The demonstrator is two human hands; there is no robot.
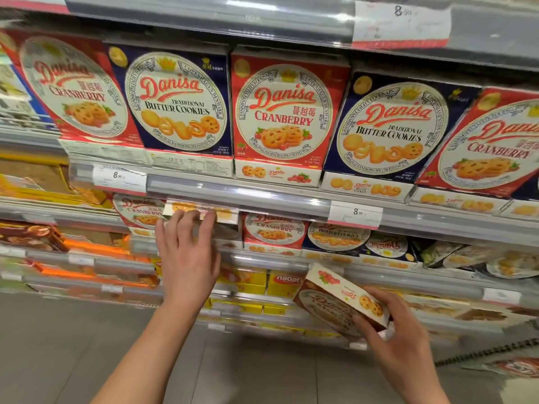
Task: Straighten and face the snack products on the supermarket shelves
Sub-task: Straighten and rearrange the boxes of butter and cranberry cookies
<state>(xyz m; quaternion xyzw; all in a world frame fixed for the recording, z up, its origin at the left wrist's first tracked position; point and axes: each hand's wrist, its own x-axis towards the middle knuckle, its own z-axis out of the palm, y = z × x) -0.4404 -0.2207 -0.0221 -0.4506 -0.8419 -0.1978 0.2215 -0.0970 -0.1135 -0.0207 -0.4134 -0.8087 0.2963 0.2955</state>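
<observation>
So a cranberry cookie box (pixel 341 301) is being held out in front of the lower shelves by the right hand (pixel 390 330), fingers wrapped round its end, tilted and upside down. Another box (pixel 201 212), tipped in the second shelf (pixel 262 196) row, is being touched along its top edge by the left hand (pixel 186 255), fingers fairly straight. Probably light, stiff cardboard with crumbly contents, so it's best gripped by the side panels, not squeezed.

Left hand (pixel 186 255) reaches up; right hand (pixel 399 325) seemingly grips.
</observation>
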